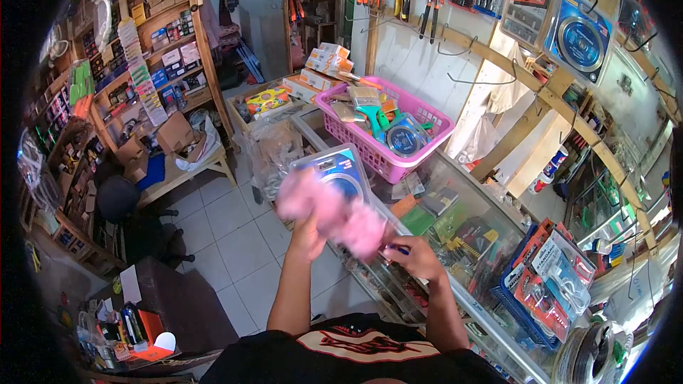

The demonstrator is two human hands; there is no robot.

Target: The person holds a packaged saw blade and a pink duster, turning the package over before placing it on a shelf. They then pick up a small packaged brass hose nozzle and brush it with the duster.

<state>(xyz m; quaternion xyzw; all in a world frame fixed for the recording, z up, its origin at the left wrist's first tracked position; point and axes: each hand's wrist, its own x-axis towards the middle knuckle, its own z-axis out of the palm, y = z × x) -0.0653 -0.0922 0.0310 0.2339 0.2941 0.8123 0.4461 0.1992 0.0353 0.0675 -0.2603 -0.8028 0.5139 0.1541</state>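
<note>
In a shop room with crowded shelves (208, 50) and white-tiled floor (238, 249), at the edge of the glass counter (475, 203) bearing a pink basket (356, 139), the left hand (307, 240) grasps a blurred pink cloth (334, 213) before a packaged disc (350, 172), and the right hand (420, 259) pinches a dark-blue thing (398, 249).

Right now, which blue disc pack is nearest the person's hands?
The disc pack partly hidden behind the blurred pink thing by the left hand; the pack in the basket and the hanging pack are farther off.
</note>
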